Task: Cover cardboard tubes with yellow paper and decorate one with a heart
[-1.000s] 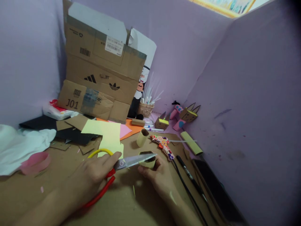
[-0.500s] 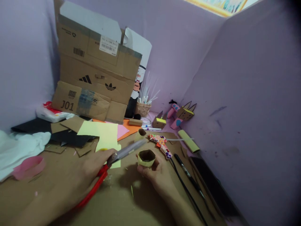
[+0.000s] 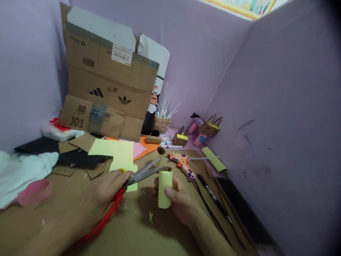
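Observation:
My left hand (image 3: 106, 190) is closed round the red-handled scissors (image 3: 114, 204), whose blades are spread apart. One blade tip reaches the top rim of a cardboard tube covered in pale yellow paper (image 3: 165, 192). My right hand (image 3: 179, 197) holds that tube upright, thumb on its front and fingers behind it. Behind it stands a second yellow-covered tube (image 3: 159, 153), partly hidden by the scissors. Small yellow paper scraps (image 3: 151, 217) lie on the cardboard table cover (image 3: 138, 231) below.
Right of the tubes lie a patterned glue gun (image 3: 181, 163), its black cable, a pen (image 3: 213, 195) and another yellow tube (image 3: 214, 160). Yellow paper (image 3: 119, 153), black sheets and a pink ring (image 3: 36, 192) are left. A folded cardboard box (image 3: 106, 78) leans at the back.
My right hand has tilted the tube from showing its open end to standing upright. The scissor blades have opened, and one has come to the tube's rim. Another yellow scrap lies below.

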